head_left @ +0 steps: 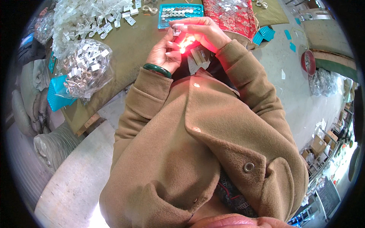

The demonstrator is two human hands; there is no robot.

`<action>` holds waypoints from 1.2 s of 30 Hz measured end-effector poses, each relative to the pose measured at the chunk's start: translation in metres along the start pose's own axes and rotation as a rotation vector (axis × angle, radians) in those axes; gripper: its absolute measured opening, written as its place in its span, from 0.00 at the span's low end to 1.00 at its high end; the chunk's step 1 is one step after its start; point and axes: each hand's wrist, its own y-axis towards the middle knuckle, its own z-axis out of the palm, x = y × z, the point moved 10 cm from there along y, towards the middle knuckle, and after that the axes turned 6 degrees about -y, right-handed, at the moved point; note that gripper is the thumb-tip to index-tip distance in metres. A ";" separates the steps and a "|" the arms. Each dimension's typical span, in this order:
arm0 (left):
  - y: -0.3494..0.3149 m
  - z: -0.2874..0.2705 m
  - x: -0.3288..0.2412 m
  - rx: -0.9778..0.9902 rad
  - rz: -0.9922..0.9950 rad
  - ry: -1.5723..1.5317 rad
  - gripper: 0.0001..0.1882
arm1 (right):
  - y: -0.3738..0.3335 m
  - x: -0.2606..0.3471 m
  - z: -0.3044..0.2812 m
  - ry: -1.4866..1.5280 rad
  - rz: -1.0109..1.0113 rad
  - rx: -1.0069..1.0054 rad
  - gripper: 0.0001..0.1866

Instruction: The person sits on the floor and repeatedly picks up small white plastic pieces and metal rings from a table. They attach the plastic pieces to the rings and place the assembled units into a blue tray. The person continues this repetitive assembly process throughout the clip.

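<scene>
My left hand (164,55), with a dark green bangle (157,70) on its wrist, is raised over the table's near edge. Its thumb and fingers are closed on a small shiny piece (176,31), whose kind I cannot make out. From the other side my right hand (209,33) pinches the same piece between bent fingers. A bright red glow (187,43) shines between the palms and tints the right hand and cuff; its source is unclear. Just beyond the hands, a blue tray (163,26) holds rows of small round silvery pieces.
A big heap of white and clear tags (87,19) covers the table's far left. Nearer stands a clear plastic bag (88,67) of white tags and gold-coloured pieces, beside a blue tray (60,92). Red patterned cloth (230,22) lies at the far right, near blue trays (263,35).
</scene>
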 end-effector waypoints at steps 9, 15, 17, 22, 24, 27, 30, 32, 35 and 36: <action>0.000 0.004 0.009 -0.094 0.009 0.249 0.11 | -0.036 0.058 0.015 -1.155 -0.700 -0.283 0.18; 0.002 0.007 0.013 -0.114 0.034 0.514 0.12 | -0.064 0.061 0.009 -1.193 -0.777 -0.385 0.12; 0.005 0.002 0.017 -0.146 -0.010 0.545 0.11 | -0.068 0.059 0.006 -1.200 -0.746 -0.394 0.12; 0.009 0.022 0.008 -0.078 0.168 0.850 0.13 | -0.072 0.063 -0.054 -0.996 -0.526 -0.514 0.11; 0.009 0.040 0.006 -0.012 0.306 1.024 0.13 | -0.076 0.074 -0.092 -1.152 -0.413 -0.703 0.09; 0.014 0.054 0.006 0.022 0.401 1.078 0.12 | -0.064 0.070 -0.120 -1.372 -0.224 -0.757 0.09; 0.024 0.044 0.005 -0.041 0.269 0.969 0.13 | -0.050 0.053 -0.124 -1.469 -0.075 -0.670 0.11; 0.029 0.040 0.008 -0.023 0.275 0.934 0.13 | -0.049 0.053 -0.121 -1.535 -0.088 -0.700 0.10; 0.033 0.029 0.010 -0.043 0.241 0.907 0.15 | -0.050 0.050 -0.124 -1.448 -0.094 -0.677 0.09; 0.034 0.028 0.012 -0.040 0.218 0.907 0.16 | -0.052 0.054 -0.125 -1.372 -0.150 -0.680 0.09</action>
